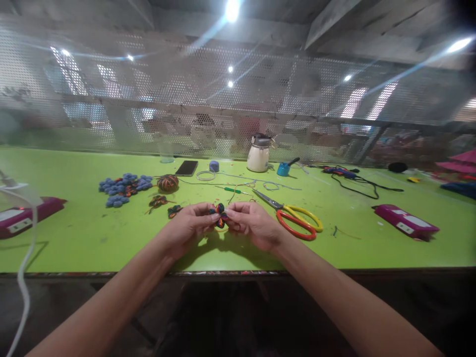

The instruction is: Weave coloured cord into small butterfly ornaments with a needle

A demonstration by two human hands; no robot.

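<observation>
Between my two hands is a small crocheted flower (220,216) in dark multicoloured yarn, held above the front of the green table (111,253). My left hand (193,222) pinches its left side with thumb and fingers. On the other side, my right hand (253,223) is closed on its right edge. A green-handled crochet hook (232,190) lies just beyond the hands, near a loose strand of yarn. Scissors (297,220) with red and yellow handles lie right of my right hand. Two more multicoloured flowers rest left of my left hand, the nearer one (173,211) almost touching it.
Blue crocheted flowers (124,186) are heaped at left, beside a multicoloured yarn ball (168,183). Farther back are a phone (187,168), a blue yarn roll (214,166), a white jug (258,154) and a blue pot (283,169). Purple power strips (405,221) flank the workspace; a white cable (28,277) hangs left.
</observation>
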